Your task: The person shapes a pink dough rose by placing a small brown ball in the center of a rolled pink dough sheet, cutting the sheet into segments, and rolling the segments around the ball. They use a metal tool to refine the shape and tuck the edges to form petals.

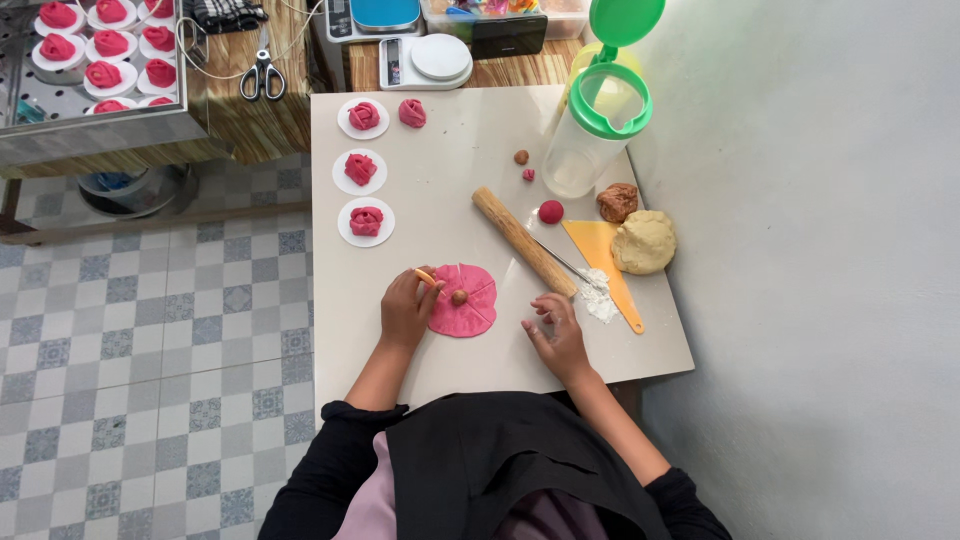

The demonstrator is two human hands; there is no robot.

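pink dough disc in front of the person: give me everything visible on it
The pink dough disc lies flat on the beige table, rolled thin, roughly round, matte and soft-looking. Several straight cuts run from the rim toward the middle, dividing it into wedges. A small brown ball sits at its centre. The left hand rests on its left edge, holding a small orange tool at the rim. The right hand is apart, to its right.

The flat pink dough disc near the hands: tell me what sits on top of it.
A small brown filling ball rests at the centre of the flat pink dough disc, which shows cut lines. The left hand covers its left edge, holding a small orange tool there.
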